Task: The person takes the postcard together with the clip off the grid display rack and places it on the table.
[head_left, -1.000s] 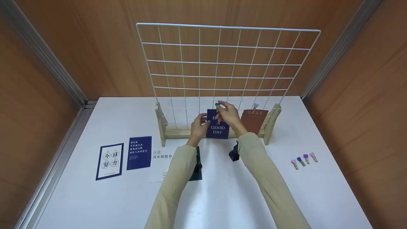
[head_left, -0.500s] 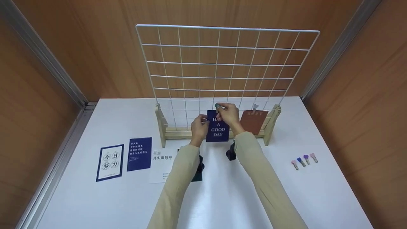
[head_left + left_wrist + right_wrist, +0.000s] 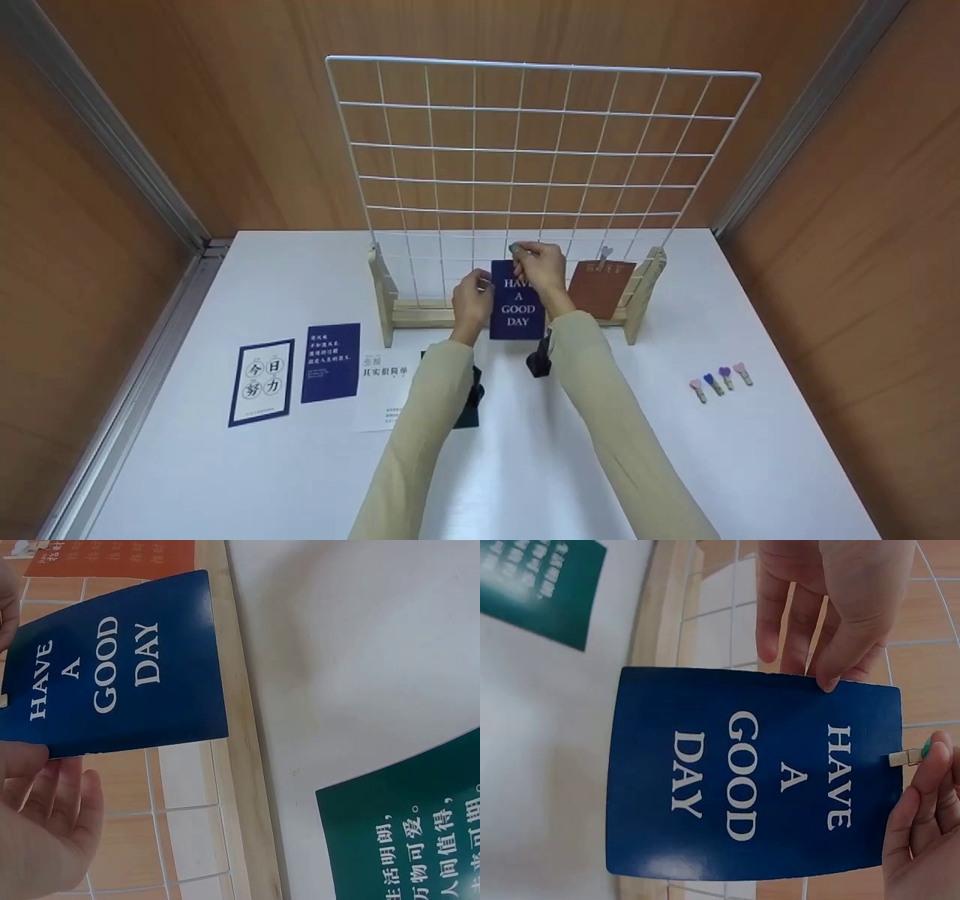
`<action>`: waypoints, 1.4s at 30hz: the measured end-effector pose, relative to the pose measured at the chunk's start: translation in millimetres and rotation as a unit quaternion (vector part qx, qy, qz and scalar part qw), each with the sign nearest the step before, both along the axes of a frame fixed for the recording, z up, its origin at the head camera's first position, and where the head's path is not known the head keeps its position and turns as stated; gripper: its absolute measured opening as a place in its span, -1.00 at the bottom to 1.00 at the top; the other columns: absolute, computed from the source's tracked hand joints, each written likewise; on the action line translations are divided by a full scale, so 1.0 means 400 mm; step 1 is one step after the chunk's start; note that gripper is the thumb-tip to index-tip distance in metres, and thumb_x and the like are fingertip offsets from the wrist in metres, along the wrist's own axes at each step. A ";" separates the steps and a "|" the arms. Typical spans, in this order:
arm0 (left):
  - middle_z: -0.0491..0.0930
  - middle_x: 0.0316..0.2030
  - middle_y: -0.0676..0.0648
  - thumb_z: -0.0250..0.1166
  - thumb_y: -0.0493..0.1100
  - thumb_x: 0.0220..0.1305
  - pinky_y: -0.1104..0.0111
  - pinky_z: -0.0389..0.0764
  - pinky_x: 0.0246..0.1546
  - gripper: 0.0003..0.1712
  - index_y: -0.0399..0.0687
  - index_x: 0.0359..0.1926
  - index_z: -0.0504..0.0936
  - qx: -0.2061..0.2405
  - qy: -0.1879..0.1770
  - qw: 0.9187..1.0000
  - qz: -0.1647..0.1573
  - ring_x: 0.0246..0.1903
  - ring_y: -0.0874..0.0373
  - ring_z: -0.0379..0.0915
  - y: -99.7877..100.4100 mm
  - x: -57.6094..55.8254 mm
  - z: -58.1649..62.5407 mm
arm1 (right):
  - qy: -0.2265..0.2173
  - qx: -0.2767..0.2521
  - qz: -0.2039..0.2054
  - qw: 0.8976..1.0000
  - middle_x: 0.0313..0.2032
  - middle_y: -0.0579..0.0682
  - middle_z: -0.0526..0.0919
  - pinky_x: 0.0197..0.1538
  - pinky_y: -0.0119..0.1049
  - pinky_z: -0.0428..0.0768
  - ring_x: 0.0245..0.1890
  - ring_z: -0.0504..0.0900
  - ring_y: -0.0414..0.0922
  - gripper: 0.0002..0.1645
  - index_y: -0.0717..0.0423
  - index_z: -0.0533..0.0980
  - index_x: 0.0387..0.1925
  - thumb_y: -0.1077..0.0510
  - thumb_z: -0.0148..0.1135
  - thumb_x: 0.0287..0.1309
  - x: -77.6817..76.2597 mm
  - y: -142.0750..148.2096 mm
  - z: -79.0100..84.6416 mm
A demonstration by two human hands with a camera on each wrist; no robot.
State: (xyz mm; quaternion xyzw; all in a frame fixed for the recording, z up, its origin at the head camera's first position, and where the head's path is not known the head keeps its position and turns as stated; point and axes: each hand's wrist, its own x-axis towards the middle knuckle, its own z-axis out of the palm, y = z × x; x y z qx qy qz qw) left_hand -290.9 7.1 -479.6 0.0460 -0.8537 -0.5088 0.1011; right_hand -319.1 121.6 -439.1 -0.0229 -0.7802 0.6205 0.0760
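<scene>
A dark blue card [image 3: 517,324] reading "HAVE A GOOD DAY" stands upright against the lower part of a white wire grid [image 3: 540,66]. My left hand [image 3: 471,304] pinches the card's left edge, thumb in front and fingers behind, as the right wrist view shows. At the top edge, my right hand [image 3: 544,274] pinches a small wooden clothespin [image 3: 906,757] with a green end; its tip lies over the card's edge. Whether the clothespin also grips a wire cannot be made out. To the right, a rust-red card [image 3: 602,292] hangs from a grey heart clothespin [image 3: 605,253].
A wooden base [image 3: 427,318] carries the grid. On the white table's left lie a blue-bordered card [image 3: 262,382], a blue card [image 3: 331,364], a white card [image 3: 375,405] and a green card [image 3: 405,817]. Several heart clothespins [image 3: 697,391] lie at right. Wooden walls enclose the table.
The blue card has come down slightly, and more of its lettering shows beside my right hand. My left hand keeps its hold on the edge, and my right hand stays on the clothespin.
</scene>
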 end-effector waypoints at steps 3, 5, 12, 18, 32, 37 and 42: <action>0.56 -0.41 -0.09 0.12 -0.37 0.12 0.30 0.48 -0.37 -0.87 -0.23 -0.28 0.54 0.002 -0.001 1.000 -0.004 -0.41 0.11 0.48 0.000 0.000 0.000 | 0.006 -0.015 -0.005 1.000 -0.66 0.06 0.51 -0.69 -0.51 0.38 -0.77 0.40 -0.27 -0.77 0.32 0.56 -0.25 0.24 0.12 0.10 0.000 0.001 0.000; 0.56 -0.41 -0.10 0.11 -0.37 0.12 0.29 0.48 -0.37 -0.87 -0.23 -0.28 0.54 0.002 -0.003 1.000 -0.005 -0.41 0.10 0.49 -0.001 0.000 0.002 | 0.017 -0.023 -0.008 1.000 -0.70 0.03 0.49 -0.70 -0.51 0.38 -0.79 0.39 -0.27 -0.78 0.31 0.57 -0.27 0.23 0.13 0.10 -0.001 0.003 0.000; 0.57 -0.43 -0.09 0.13 -0.36 0.11 0.28 0.47 -0.36 -0.88 -0.22 -0.30 0.55 -0.002 -0.014 1.000 -0.013 -0.42 0.09 0.49 -0.007 0.006 0.001 | 0.035 -0.042 0.021 0.998 -0.78 -0.06 0.43 -0.71 -0.50 0.37 -0.81 0.37 -0.28 -0.80 0.34 0.55 -0.32 0.24 0.13 0.10 -0.002 0.012 -0.004; 0.55 -0.45 -0.10 0.15 -0.38 0.09 0.33 0.46 -0.43 -0.89 -0.26 -0.31 0.54 -0.004 -0.013 0.999 -0.038 -0.47 0.11 0.46 -0.018 0.021 -0.017 | 0.047 -0.041 0.059 0.996 -0.73 -0.02 0.45 -0.69 -0.47 0.39 -0.79 0.38 -0.25 -0.78 0.32 0.54 -0.23 0.25 0.12 0.11 0.008 0.041 -0.009; 0.49 -0.42 -0.16 0.09 -0.44 0.13 0.33 0.54 -0.42 -0.81 -0.42 -0.20 0.48 0.114 -0.097 0.983 -0.107 -0.41 0.00 0.50 -0.070 0.081 -0.079 | 0.013 -0.028 0.116 0.993 -0.70 0.00 0.48 -0.66 -0.47 0.41 -0.74 0.39 -0.26 -0.72 0.43 0.49 -0.16 0.28 0.09 0.13 0.059 0.154 -0.052; 0.49 -0.41 -0.16 0.08 -0.43 0.14 0.22 0.53 -0.29 -0.78 -0.41 -0.16 0.48 0.139 -0.122 0.976 -0.111 -0.36 -0.04 0.48 -0.078 0.102 -0.103 | -0.037 -0.030 0.111 0.993 -0.67 0.00 0.49 -0.64 -0.47 0.43 -0.71 0.42 -0.21 -0.69 0.43 0.47 -0.15 0.26 0.10 0.12 0.078 0.213 -0.073; 0.50 -0.43 -0.15 0.05 -0.43 0.14 0.16 0.51 -0.24 -0.76 -0.39 -0.15 0.49 0.154 -0.150 0.970 -0.114 -0.36 -0.02 0.48 -0.079 0.118 -0.131 | -0.068 -0.010 0.104 0.992 -0.61 0.03 0.50 -0.58 -0.45 0.44 -0.67 0.42 -0.24 -0.68 0.40 0.48 -0.14 0.23 0.11 0.12 0.099 0.277 -0.103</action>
